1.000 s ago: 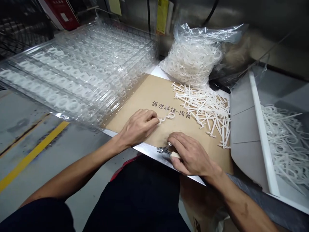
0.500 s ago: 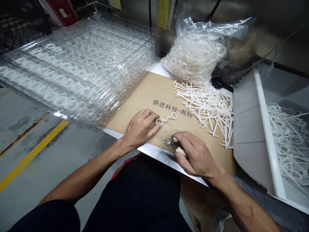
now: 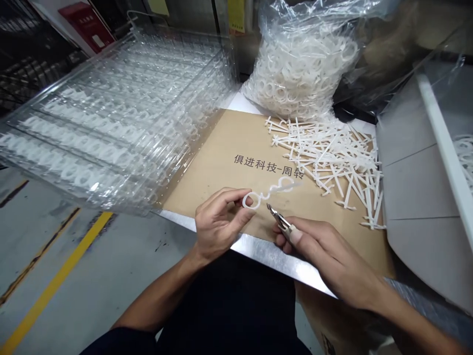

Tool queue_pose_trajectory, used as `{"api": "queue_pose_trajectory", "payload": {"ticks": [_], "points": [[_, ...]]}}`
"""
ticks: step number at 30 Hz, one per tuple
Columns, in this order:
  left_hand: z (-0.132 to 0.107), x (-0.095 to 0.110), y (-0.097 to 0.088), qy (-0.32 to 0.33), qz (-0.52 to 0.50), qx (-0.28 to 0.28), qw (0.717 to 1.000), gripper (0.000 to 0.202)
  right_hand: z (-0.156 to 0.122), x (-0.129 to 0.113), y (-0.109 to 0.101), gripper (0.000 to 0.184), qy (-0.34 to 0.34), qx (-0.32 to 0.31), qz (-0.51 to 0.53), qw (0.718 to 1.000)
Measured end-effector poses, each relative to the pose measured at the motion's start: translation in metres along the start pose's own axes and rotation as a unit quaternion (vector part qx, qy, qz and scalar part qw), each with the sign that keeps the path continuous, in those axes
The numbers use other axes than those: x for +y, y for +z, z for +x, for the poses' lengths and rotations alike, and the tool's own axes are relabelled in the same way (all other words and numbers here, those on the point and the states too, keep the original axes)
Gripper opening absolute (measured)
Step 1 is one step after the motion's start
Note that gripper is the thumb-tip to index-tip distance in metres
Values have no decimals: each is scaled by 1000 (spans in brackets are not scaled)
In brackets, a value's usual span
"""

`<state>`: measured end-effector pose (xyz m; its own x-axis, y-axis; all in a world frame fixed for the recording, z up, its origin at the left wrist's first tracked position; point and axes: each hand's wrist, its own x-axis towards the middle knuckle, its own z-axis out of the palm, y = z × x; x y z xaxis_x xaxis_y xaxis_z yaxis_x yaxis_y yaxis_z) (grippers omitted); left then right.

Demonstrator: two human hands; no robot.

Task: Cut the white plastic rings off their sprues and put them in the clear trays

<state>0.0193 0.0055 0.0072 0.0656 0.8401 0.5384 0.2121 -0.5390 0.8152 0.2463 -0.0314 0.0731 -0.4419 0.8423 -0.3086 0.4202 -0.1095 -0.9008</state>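
The right hand (image 3: 318, 246) is closed around the pale grips of a pair of side cutters (image 3: 281, 220), with the steel tips angled up and to the left, just short of a white plastic ring strip (image 3: 268, 193). The strip's ring end is pinched between the thumb and fingers of the left hand (image 3: 218, 224), and the strip is held over a brown cardboard sheet (image 3: 229, 138) on a steel-edged table (image 3: 266, 256). Both forearms are angled inward from the near side. A steady pinch close to the cutting point is called for, with the tips kept square to the plastic. Farther off, a heap of white plastic runners (image 3: 328, 158) lies on the sheet, with a bag of rings (image 3: 295, 64) and stacked clear trays (image 3: 111, 123) beyond.
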Motion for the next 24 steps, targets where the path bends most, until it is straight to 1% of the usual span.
{"api": "queue_pose_trajectory", "payload": {"ticks": [4, 10, 16, 24], "points": [[-3, -2, 0, -13, -25, 10, 1000, 34, 2, 0, 2, 41, -9, 5, 1, 1000], [-1, 0, -1, 4, 10, 13, 1000, 32, 7, 1, 3, 40, -20, 13, -16, 1000], [2, 3, 0, 38, 20, -6, 999, 33, 6, -1, 3, 38, -31, 16, -23, 999], [3, 4, 0, 70, 35, -25, 997, 33, 7, 3, 5, 42, -34, 24, -21, 999]]}}
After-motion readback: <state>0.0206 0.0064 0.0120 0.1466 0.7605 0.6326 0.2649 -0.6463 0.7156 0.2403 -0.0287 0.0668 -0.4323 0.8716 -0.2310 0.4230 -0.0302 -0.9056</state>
